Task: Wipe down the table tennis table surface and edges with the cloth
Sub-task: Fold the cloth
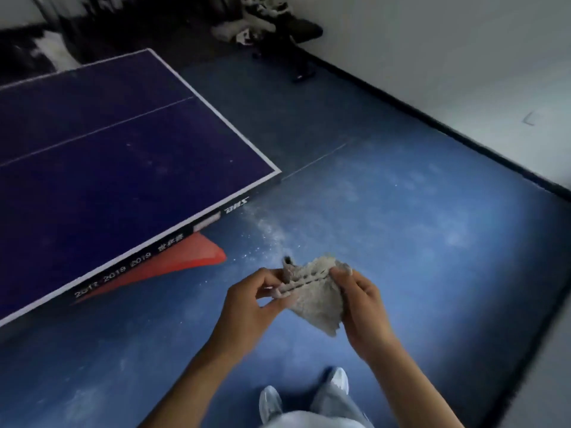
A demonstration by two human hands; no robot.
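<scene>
Leftmost: table tennis table [123, 143], dark blue top with white border lines, near corner pointing toward the middle of the view. Faint pale specks show on the top near that corner; I judge they are dust, so the wiping looks unfinished. Its side edge [148, 254] carries printed years and a logo, and a red support [191, 259] shows beneath it. Just right of the corner, a pale powdery scatter [268, 230] lies on the blue floor [432, 242]. The cloth is held well clear of the table, over the floor and near that scatter. This placement reads as a shake-out or refold, so that grit lands on the floor and not on the top (judgement only). Left hand [247, 301]: forearm enters from the bottom edge, wrist bent a little, and thumb and fingertips pinch the left edge of the cloth [315, 301]. The cloth is grey-beige and coarse, bunched into folds, its lower corner hanging free between the hands. Right hand [361, 307]: forearm comes up from lower right, fingers curled round the cloth's right side, thumb on top. Both hands sit at about the same height, close together. Below them are two pale shoes [272, 403]. Far right: a black baseboard [463, 134] runs along a white wall [448, 57].
</scene>
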